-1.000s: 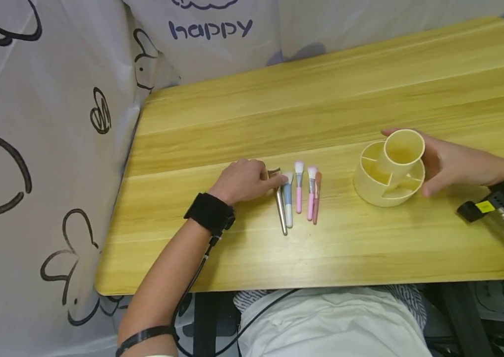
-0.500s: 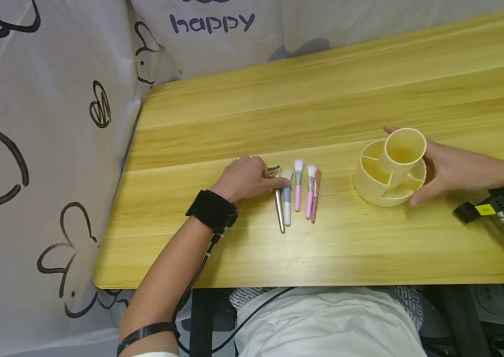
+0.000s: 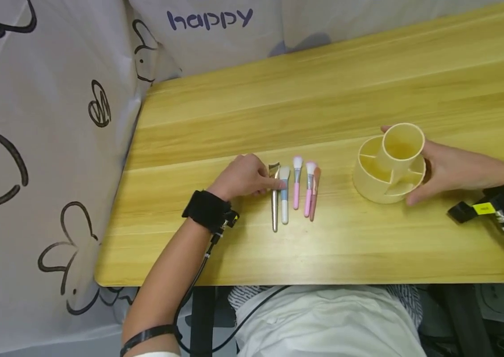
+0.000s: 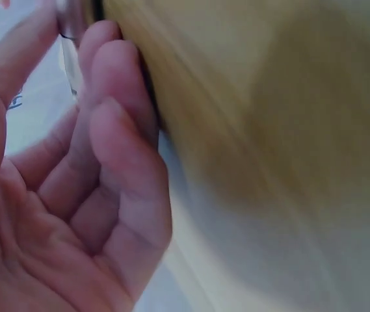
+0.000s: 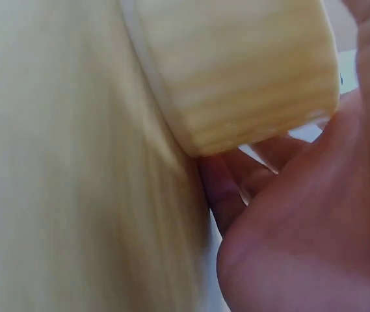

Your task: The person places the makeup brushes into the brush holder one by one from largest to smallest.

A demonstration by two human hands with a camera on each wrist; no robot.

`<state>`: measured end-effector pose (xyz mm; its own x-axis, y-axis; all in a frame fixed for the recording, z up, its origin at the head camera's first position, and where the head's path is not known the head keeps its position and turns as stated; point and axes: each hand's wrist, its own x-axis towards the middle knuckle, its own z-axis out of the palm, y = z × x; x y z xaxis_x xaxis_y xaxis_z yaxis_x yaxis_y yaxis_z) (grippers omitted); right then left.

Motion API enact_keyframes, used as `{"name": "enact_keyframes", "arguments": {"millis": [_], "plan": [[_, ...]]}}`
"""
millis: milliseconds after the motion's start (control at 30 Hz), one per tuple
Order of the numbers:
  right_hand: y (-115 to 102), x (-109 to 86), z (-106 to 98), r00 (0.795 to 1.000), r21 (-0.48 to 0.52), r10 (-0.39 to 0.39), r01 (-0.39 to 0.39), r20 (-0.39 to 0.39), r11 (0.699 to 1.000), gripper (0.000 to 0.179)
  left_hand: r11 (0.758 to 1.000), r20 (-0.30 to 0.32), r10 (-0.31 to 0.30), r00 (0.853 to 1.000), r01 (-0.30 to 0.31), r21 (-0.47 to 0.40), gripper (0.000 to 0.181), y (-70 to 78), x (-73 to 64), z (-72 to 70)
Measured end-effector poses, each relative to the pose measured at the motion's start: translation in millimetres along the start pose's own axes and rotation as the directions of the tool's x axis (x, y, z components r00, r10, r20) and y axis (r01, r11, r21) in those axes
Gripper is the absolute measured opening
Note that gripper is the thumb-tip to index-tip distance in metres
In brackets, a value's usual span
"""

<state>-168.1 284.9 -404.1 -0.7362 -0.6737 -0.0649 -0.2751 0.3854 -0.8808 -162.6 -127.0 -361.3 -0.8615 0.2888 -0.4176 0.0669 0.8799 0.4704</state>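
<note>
In the head view, my left hand [image 3: 244,176] pinches a makeup brush with a shiny metallic handle [image 3: 274,210], the leftmost of a row on the table. Its thumb overlaps a blue-and-white makeup brush [image 3: 284,208] just beside it. In the left wrist view a bit of the metallic handle [image 4: 72,16] shows between thumb and fingers. My right hand [image 3: 450,168] grips the right side of a cream-yellow round brush holder [image 3: 373,184], thumb in front and fingers behind, mostly hidden. The holder has divided compartments and a taller cup, with nothing inside.
Right of the blue-and-white brush lie two pink-handled brushes [image 3: 296,196] and a brown-tipped brush [image 3: 314,201]. The wooden table [image 3: 234,119] ends at its front edge by the person's lap. A white printed cloth [image 3: 69,163] hangs along the left and back.
The metallic brush has swung from slanted to nearly upright in the head view, its lower end moving left. The right thumb has slid slightly left along the holder's side.
</note>
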Motion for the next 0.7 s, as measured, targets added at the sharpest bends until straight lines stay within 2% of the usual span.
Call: {"name": "enact_keyframes", "arguments": {"millis": [100,233,467,600,700], "plan": [[0.4,0.9,0.4,0.999,-0.028,0.033,-0.034,-0.030,0.999,0.136,0.998,0.006,-0.004,1.000,0.004,-0.055,0.040,3.8,-1.8,-1.1],[-0.1,1.7,-0.5,0.999,-0.027,0.031,-0.032,-0.045,0.999,0.137,0.996,0.017,-0.004,1.000,0.005,-0.094,0.034,7.0,-4.7,-1.6],[-2.5,2.9,-0.8,0.998,-0.033,0.024,-0.026,-0.056,0.999,0.136,0.993,-0.037,-0.016,0.999,0.012,-0.116,0.025,8.1,-6.7,-2.9],[-1.5,0.6,-0.3,0.997,-0.042,0.026,-0.029,-0.075,0.999,0.133,0.995,-0.069,0.017,0.997,-0.023,-0.097,0.023,10.0,-6.1,-2.8],[-0.4,0.1,0.7,0.996,-0.056,0.034,-0.039,-0.085,0.998,0.122,0.993,-0.107,0.035,0.994,-0.047,-0.106,0.020,11.7,-7.4,-4.2]]}}
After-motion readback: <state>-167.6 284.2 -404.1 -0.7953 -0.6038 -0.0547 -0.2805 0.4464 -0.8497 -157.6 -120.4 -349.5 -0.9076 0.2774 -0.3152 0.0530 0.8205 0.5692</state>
